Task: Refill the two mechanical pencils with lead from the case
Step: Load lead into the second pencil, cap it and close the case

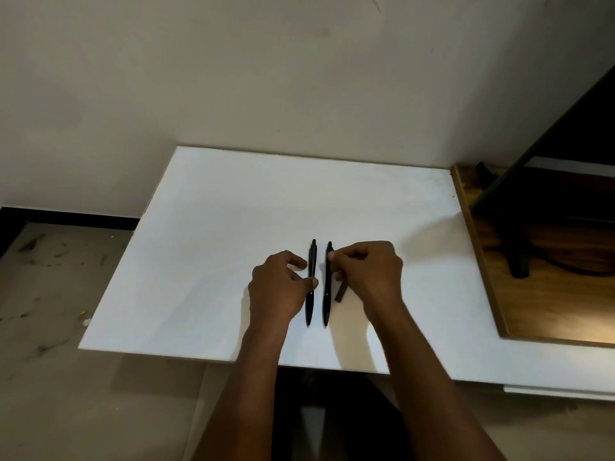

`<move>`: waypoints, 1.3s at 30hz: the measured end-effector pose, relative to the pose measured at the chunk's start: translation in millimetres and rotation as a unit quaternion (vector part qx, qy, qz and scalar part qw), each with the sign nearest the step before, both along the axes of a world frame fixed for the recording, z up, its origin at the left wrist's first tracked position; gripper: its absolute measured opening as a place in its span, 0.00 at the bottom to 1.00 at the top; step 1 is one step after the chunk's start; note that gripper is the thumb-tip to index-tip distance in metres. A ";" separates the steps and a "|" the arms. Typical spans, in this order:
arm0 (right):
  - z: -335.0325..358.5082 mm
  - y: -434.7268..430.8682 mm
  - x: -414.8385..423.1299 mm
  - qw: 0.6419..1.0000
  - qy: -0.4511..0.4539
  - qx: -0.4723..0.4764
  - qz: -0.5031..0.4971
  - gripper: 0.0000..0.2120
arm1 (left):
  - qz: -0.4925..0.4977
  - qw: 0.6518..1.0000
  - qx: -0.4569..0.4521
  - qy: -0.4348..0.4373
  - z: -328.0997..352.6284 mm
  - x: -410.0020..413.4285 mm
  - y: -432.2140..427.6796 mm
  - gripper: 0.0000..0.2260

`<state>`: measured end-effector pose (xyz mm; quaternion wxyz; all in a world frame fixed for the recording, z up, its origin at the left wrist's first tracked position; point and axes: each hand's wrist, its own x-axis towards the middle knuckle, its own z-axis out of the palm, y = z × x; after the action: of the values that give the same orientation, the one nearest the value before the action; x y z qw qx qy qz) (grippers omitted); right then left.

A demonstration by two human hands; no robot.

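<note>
One head-worn camera looks forward and steeply down, close over a white board (233,211), facing a wall (233,78).

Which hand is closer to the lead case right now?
Right. The right hand is over the lead case, seemingly touching it; the left hand sits beyond both pencils, at the left pencil.

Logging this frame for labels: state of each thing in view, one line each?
Left pencil: flat on the white board, tip toward the person, left hand's thumb on its middle.
Right pencil: flat, parallel to the left one, apart from it.
Lead case: mostly hidden under the right hand; open or closed unclear.
Left hand: touching the left pencil.
Right hand: curled over the case, fingertips at the right pencil.
</note>
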<state>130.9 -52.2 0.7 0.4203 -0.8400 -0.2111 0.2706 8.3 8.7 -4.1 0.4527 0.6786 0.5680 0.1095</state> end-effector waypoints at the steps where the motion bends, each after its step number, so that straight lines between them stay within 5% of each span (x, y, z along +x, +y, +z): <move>1: 1.7 -4.5 9.0 1.000 0.002 0.006 -0.022 0.07 | 0.001 1.000 -0.002 -0.001 -0.3 -0.1 0.3 0.14; 7: 4.6 -31.3 42.9 0.997 -0.023 -0.043 -0.051 0.03 | 0.020 1.000 0.007 -0.021 -2.4 0.3 1.8 0.12; 13: -0.1 -34.1 45.5 0.996 -0.044 -0.080 -0.006 0.05 | 0.013 0.992 0.119 -0.026 1.9 12.9 -6.6 0.02; 16: -3.1 -30.8 41.1 0.993 -0.051 -0.101 0.018 0.10 | -0.045 0.982 0.185 0.015 -0.8 25.7 -16.9 0.05; 22: -8.4 -31.1 35.8 0.987 -0.101 -0.119 0.042 0.06 | -0.107 0.947 0.275 0.124 -14.7 46.3 -35.7 0.10; 30: -13.0 -32.9 38.7 0.987 -0.086 -0.123 0.052 0.04 | -0.099 0.942 0.277 0.163 -17.9 53.0 -37.5 0.12; 35: -8.9 -39.4 51.1 0.997 0.042 -0.014 -0.065 0.07 | -0.078 0.963 0.238 0.098 -12.8 52.9 -36.1 0.07; 39: 3.5 -42.0 57.7 0.940 0.268 0.169 -0.128 0.02 | -0.064 0.969 0.238 0.012 -3.8 52.8 -31.1 0.07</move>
<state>188.6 -94.1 4.3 0.6279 -0.6729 -0.0242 0.3904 61.1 -22.4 -7.9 0.2779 0.8029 0.4862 0.2043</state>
